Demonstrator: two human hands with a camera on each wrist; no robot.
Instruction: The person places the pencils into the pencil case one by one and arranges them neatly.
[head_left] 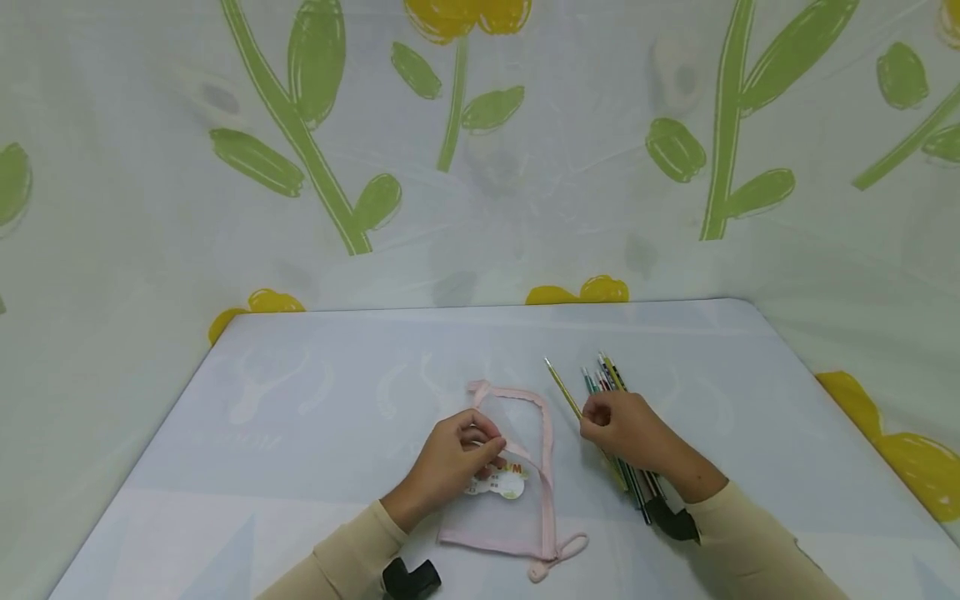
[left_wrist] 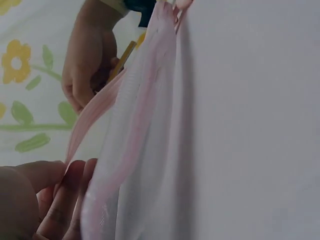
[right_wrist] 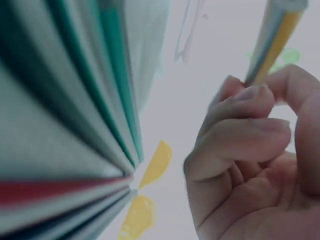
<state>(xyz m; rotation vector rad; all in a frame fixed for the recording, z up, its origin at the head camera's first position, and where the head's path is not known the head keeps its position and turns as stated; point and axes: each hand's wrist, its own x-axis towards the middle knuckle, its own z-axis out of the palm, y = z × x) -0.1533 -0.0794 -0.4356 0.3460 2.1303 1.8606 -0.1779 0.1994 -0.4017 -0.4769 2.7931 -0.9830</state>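
a yellow pencil (head_left: 562,389) is pinched between the thumb and fingers of the right hand (head_left: 630,429), held above the surface (head_left: 300,467), and a bundle of other pencils (head_left: 636,492) is seen lying just beneath and beside that hand. by the left hand (head_left: 455,454), set apart from the right, a pink strip (left_wrist: 95,112) of a see-through pouch (head_left: 513,525) is pinched; the pouch is laid left of the pencils, and its white printed label (head_left: 507,485) is partly covered by the fingers
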